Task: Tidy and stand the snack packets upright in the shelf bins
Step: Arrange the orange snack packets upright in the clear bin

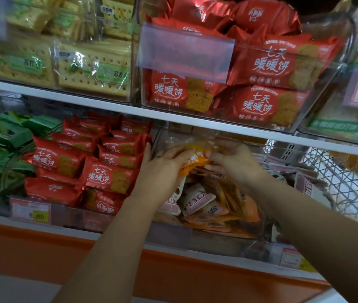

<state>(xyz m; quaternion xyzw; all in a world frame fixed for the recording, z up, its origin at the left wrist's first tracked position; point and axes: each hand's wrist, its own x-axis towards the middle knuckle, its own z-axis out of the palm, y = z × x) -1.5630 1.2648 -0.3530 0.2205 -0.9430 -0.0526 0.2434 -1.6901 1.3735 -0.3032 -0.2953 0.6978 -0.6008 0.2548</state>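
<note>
Orange packet (193, 161) was gripped by left hand (165, 169) at nine o'clock, right hand (232, 162) at three; setting it squarely upright seemed best.

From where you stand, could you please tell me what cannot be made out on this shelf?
Head view:
Print on the orange packet: mostly covered by the left hand and right hand.
Packets in the clear bin: blurred, partly behind the forearms.
Price label, lower right: text blurred.
Wire basket: cut off by the right edge.
</note>
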